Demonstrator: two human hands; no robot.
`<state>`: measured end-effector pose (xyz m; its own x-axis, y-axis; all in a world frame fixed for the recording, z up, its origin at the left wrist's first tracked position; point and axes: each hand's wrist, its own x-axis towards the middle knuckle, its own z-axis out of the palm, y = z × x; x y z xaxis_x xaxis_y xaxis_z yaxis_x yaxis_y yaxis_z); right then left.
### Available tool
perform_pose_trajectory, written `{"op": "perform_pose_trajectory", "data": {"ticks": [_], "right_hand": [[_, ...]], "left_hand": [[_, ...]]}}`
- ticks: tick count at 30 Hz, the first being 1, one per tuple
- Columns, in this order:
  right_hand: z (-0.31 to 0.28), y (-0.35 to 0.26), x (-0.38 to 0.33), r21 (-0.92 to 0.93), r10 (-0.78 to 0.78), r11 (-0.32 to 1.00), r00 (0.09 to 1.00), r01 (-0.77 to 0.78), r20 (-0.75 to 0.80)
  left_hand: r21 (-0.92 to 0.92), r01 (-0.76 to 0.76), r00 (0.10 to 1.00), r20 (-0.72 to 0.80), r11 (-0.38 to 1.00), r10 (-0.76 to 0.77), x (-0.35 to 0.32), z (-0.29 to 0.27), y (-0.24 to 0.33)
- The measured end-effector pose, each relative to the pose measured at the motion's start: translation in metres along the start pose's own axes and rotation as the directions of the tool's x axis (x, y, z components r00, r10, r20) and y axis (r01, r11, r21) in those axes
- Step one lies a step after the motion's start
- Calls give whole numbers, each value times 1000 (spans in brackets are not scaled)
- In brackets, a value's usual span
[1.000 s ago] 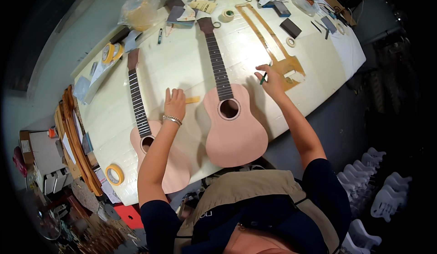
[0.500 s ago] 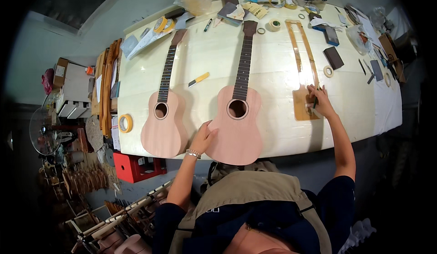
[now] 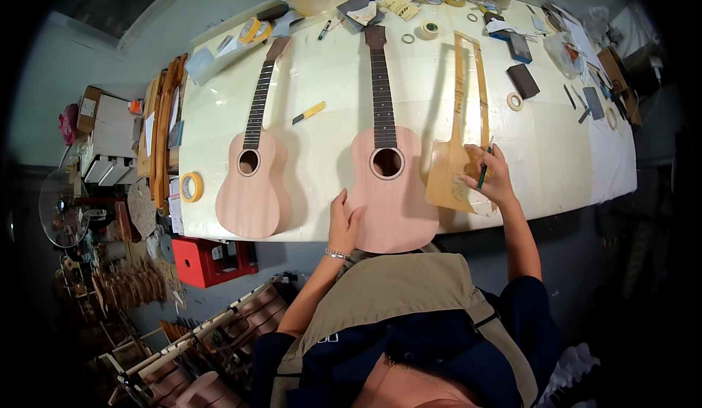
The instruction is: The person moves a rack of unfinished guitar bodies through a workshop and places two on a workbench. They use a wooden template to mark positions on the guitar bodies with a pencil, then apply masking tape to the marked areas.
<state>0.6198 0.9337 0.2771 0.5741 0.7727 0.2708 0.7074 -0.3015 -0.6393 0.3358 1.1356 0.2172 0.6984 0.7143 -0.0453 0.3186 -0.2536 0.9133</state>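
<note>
A pale pink, unfinished ukulele (image 3: 395, 210) with a dark fretboard lies face up before me. My left hand (image 3: 344, 221) grips its lower left side, thumb at the edge of the top. To its right my right hand (image 3: 493, 178) pinches a thin, amber, see-through template (image 3: 447, 170) with a long slotted neck. The template is raised off the table at a tilt, its left edge beside the ukulele's body. A dark green pencil (image 3: 482, 174) is also held between the right fingers. Another similar ukulele (image 3: 248, 196) lies at the left.
A yellow-handled cutter (image 3: 308, 112) lies between the ukulele necks. Tape rolls (image 3: 191, 186) sit at the table's left edge and along the back. Dark sanding blocks (image 3: 523, 80) and small tools are at the right. A red crate (image 3: 196, 263) stands below the table's left end.
My right hand has lifted the template off the table and brought it left, close to the ukulele. My left hand stays at the ukulele's side. The view has shifted slightly.
</note>
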Motion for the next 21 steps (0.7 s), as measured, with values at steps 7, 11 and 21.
{"op": "perform_pose_trajectory", "data": {"ticks": [7, 11, 21], "right_hand": [[74, -82, 24, 8, -285, 958, 951, 286, 120], [109, -81, 44, -5, -202, 979, 968, 205, 148], [106, -103, 4, -52, -112, 990, 961, 129, 252]], "left_hand": [[204, -468, 880, 201, 860, 431, -17, -18, 5], [189, -487, 866, 233, 853, 443, -25, -19, 5], [299, -568, 815, 335, 767, 473, -20, -26, 5]]}}
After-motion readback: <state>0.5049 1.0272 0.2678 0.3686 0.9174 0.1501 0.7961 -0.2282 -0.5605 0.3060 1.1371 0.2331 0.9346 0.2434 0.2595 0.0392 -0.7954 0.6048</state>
